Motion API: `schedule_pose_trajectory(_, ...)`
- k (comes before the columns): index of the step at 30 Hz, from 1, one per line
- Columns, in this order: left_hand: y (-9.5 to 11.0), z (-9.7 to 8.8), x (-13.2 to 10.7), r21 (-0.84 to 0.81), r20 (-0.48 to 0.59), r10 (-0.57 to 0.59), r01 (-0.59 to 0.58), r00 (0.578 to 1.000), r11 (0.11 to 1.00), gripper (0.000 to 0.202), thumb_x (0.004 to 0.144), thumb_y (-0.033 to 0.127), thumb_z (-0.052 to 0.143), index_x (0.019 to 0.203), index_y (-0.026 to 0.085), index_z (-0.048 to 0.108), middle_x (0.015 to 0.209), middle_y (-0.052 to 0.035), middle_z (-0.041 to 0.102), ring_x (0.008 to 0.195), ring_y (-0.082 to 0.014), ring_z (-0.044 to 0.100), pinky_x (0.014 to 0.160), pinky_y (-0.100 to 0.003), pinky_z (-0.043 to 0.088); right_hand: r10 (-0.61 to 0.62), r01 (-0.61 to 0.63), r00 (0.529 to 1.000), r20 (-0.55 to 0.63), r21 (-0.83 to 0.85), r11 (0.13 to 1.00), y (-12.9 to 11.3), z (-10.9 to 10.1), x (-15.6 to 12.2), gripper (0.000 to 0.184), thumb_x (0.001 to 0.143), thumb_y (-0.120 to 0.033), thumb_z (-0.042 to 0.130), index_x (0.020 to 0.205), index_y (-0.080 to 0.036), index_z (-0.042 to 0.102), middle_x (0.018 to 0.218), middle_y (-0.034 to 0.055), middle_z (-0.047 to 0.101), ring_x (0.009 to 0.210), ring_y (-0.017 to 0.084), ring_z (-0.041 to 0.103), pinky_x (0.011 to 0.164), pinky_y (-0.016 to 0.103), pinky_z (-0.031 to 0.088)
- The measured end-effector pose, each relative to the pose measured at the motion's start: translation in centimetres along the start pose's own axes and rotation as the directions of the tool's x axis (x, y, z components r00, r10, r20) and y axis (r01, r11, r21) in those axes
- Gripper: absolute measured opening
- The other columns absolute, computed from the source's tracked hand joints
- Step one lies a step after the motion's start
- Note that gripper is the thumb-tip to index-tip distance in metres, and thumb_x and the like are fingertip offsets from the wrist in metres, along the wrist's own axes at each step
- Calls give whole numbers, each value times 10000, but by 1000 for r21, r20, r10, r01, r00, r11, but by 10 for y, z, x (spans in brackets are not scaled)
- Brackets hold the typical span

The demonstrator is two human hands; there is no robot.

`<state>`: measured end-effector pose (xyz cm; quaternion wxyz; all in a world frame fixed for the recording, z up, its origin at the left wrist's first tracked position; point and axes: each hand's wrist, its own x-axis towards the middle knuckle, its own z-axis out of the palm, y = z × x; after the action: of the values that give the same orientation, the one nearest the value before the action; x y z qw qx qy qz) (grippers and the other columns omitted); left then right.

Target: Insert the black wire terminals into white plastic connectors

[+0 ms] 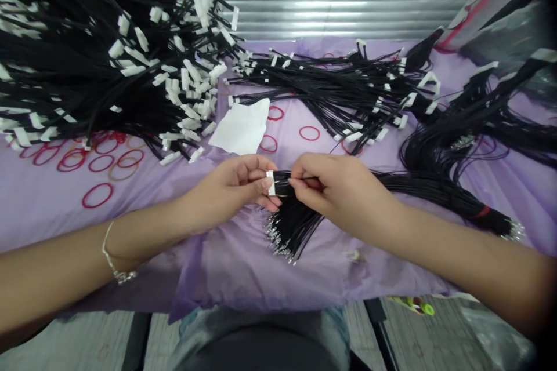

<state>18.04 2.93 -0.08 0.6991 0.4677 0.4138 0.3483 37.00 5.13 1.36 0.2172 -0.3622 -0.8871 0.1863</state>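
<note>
My left hand (250, 182) pinches a white connector (271, 182) between thumb and fingers, over the middle of the table. Several black wires run from the connector toward my right hand (333, 182). The right thumb and forefinger are closed on a thin black wire close to the connector; the wire's tip is too small to make out. Just below my hands lies a bundle of black wires (300, 229) with bare metal terminals at its end. Another black wire bundle (444, 197), tied with a red band, stretches behind my right forearm.
Black cables with white connectors form a big heap (174, 69) at the left and a lower pile (331, 87) at the back. Red rubber bands (98, 195) lie on the purple sheet (226, 266), near a torn white paper (241, 126). More loose cables (470, 116) are at the right.
</note>
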Motion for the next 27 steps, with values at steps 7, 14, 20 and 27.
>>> schedule_pose_trajectory(7,-1,-1,-1,-4,-6,-7,7,1000,1000,113,820,140,588,923,123,544,719,-4,642,668,-105,650,644,-220,554,-5,6,1000,-30,32,999,-1,0,-1,76,781,-126,531,712,-158,528,560,-53,465,494,61,401,503,189,299)
schedule_pose_trajectory(14,-1,-4,0,-59,9,-19,20,1000,998,112,813,137,606,915,123,562,712,-12,662,650,-102,656,624,-199,551,-22,24,999,-28,65,998,2,-2,0,86,794,-123,529,717,-160,522,576,-54,462,513,60,405,510,184,305)
schedule_pose_trajectory(20,0,-4,0,-73,-15,-39,38,999,997,93,825,117,586,917,114,578,737,-22,672,645,-92,657,633,-187,549,-124,123,992,32,31,992,3,-2,0,77,801,-112,515,739,-155,530,631,-33,486,581,79,432,549,192,320)
schedule_pose_trajectory(27,1,-3,0,-15,-18,-52,52,998,999,78,798,115,611,867,100,577,685,-21,663,636,-109,654,640,-220,559,-117,117,993,25,2,993,6,7,3,105,850,-155,483,762,-153,540,674,-3,543,627,107,483,581,216,352)
